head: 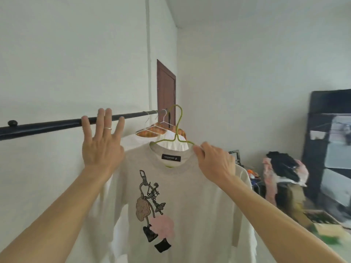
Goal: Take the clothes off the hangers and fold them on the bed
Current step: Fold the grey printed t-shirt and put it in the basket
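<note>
A cream T-shirt (190, 202) with a printed keychain figure hangs on a green wire hanger (179, 122) in front of me. The hanger's hook is off the black rail (57, 124), a little to the right of the rail's end. My right hand (212, 160) pinches the hanger's right shoulder together with the shirt's collar. My left hand (103, 141) is raised in front of the rail with its fingers spread and straight, holding nothing. Behind the shirt, a white garment (175, 143) and an orange patterned garment (152, 130) hang on white hangers from the rail.
A brown door (166, 92) stands at the back. At the right, a pile of black, pink and white clothes (284, 169) sits on a chair-like stand, beside a dark frame (330, 141) leaning on the wall. Boxes lie low at the right edge.
</note>
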Motion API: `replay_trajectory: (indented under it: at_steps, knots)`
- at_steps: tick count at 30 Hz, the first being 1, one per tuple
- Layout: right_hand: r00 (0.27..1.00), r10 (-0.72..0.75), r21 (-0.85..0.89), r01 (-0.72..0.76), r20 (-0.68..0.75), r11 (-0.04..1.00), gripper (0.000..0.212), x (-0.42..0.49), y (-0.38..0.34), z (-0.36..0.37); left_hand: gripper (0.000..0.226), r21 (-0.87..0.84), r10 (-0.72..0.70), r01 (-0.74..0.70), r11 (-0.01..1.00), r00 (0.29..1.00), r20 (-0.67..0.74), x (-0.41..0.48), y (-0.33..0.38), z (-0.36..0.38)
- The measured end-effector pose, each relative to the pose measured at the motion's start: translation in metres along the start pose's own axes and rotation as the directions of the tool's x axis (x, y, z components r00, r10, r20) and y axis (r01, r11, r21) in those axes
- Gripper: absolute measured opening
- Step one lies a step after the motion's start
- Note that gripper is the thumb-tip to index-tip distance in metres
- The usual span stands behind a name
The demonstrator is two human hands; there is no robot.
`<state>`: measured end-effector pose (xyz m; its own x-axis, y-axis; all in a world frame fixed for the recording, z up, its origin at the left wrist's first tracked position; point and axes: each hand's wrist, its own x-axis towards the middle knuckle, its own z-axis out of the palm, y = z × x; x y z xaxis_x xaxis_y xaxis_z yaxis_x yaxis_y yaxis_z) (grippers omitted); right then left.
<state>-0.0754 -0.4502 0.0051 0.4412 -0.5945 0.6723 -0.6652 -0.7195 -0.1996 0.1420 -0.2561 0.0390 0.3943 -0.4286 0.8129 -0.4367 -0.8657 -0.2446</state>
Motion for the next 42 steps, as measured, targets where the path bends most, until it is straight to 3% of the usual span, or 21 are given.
replay_trajectory:
  at_steps: [2,6,9,13,16,19,20,22,25,28,32,34,38,42]
  knots:
    - [0.998,0.056,-0.045,-0.056,-0.010,0.997,0.045,-0.025,0.019,-0.023,0.073,-0.255,0.073,-0.069,0.965,0.997,0.007,-0.009,0.029,-0.004]
    - [0.986,0.154,-0.156,-0.163,-0.070,0.974,0.044,-0.090,0.052,-0.086,0.072,-0.671,0.227,-0.075,0.738,0.964,0.142,-0.042,0.103,-0.033]
    - [0.968,0.187,-0.227,-0.223,-0.167,0.948,0.046,-0.140,0.081,-0.135,0.075,-0.830,0.407,-0.115,0.545,0.902,0.142,-0.070,0.147,-0.074]
    - [0.931,0.277,-0.327,-0.346,-0.240,0.879,0.049,-0.219,0.111,-0.214,0.068,-0.927,0.567,-0.234,0.291,0.823,-0.030,-0.111,0.189,-0.146]
    - [0.874,0.357,-0.380,-0.469,-0.330,0.798,0.048,-0.299,0.124,-0.284,0.051,-0.935,0.657,-0.335,0.114,0.732,-0.182,-0.156,0.206,-0.221]
    - [0.813,0.439,-0.440,-0.578,-0.381,0.688,0.048,-0.374,0.128,-0.342,0.025,-0.829,0.555,-0.549,-0.104,0.660,-0.506,-0.206,0.211,-0.288]
    - [0.794,0.470,-0.468,-0.608,-0.386,0.641,0.049,-0.404,0.128,-0.365,0.016,-0.798,0.528,-0.573,-0.187,0.626,-0.574,-0.226,0.214,-0.312]
    - [0.760,0.508,-0.501,-0.650,-0.406,0.572,0.049,-0.457,0.120,-0.407,0.013,-0.818,0.591,-0.495,-0.293,0.579,-0.562,-0.260,0.216,-0.356]
    - [0.716,0.538,-0.503,-0.696,-0.444,0.512,0.046,-0.530,0.100,-0.462,0.042,-0.857,0.647,-0.405,-0.318,0.568,-0.508,-0.313,0.216,-0.413]
    - [0.646,0.589,-0.534,-0.753,-0.485,0.386,0.047,-0.604,0.073,-0.517,0.041,-0.772,0.529,-0.412,-0.485,0.565,-0.634,-0.378,0.206,-0.472]
    - [0.592,0.573,-0.546,-0.790,-0.566,0.277,0.049,-0.688,0.038,-0.577,0.050,-0.716,0.469,-0.420,-0.557,0.552,-0.689,-0.447,0.193,-0.540]
    - [0.531,0.591,-0.525,-0.826,-0.608,0.202,0.049,-0.727,0.020,-0.608,0.047,-0.658,0.417,-0.425,-0.622,0.532,-0.737,-0.479,0.181,-0.578]
    - [0.494,0.598,-0.513,-0.844,-0.631,0.155,0.045,-0.763,0.012,-0.636,0.047,-0.632,0.368,-0.434,-0.642,0.549,-0.751,-0.507,0.172,-0.613]
    - [0.420,0.615,-0.438,-0.889,-0.668,0.132,0.036,-0.802,0.015,-0.670,0.040,-0.579,0.352,-0.414,-0.703,0.505,-0.788,-0.540,0.171,-0.662]
